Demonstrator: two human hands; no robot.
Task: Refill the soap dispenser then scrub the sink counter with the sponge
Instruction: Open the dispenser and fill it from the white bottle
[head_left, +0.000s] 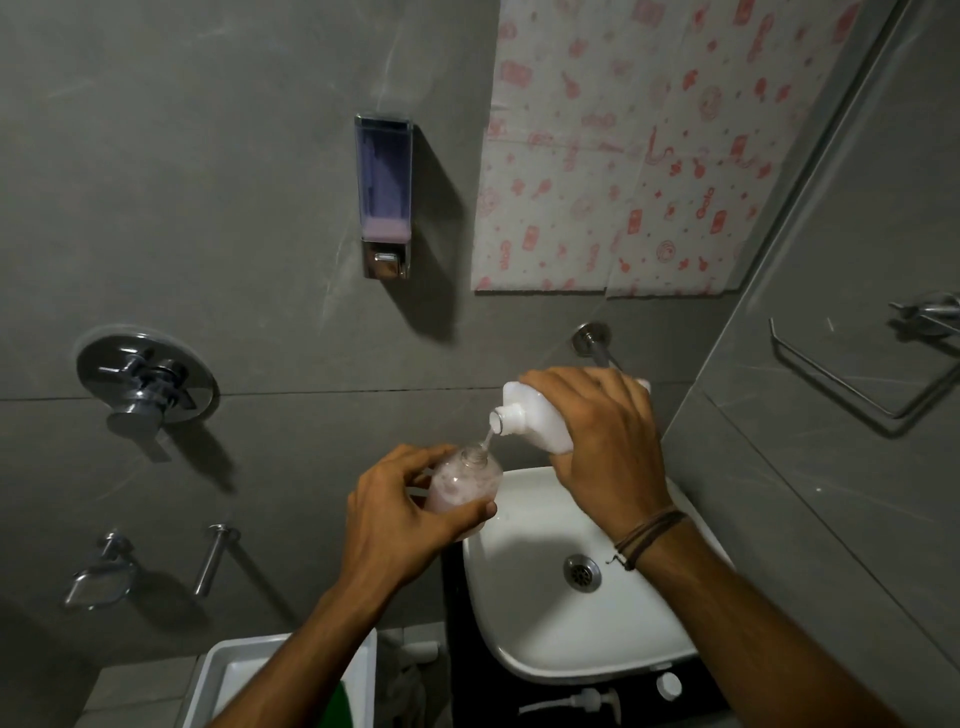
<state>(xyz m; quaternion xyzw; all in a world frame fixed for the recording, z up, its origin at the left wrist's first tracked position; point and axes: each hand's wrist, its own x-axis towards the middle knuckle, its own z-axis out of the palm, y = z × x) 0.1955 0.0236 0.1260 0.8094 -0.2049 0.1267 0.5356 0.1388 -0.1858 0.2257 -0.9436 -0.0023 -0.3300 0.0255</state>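
Observation:
My left hand (402, 514) grips a clear soap dispenser bottle (462, 480) with pinkish soap inside, its neck open and pointing up. My right hand (605, 441) holds a white refill bottle (530, 418) tilted down to the left. A thin stream runs from its mouth into the dispenser's neck. Both are held above the left rim of the white sink basin (524, 618). The dispenser's pump head (592, 699) lies on the dark counter in front of the basin, beside a white cap (668, 686). A green thing (340, 706), perhaps the sponge, shows in a white tray.
A wall-mounted soap dispenser (384, 195) hangs on the grey tiled wall. A chrome mixer valve (145, 387) and taps sit to the left. The sink spout (595, 345) juts from the wall behind my right hand. A white tray (218, 670) stands at the lower left.

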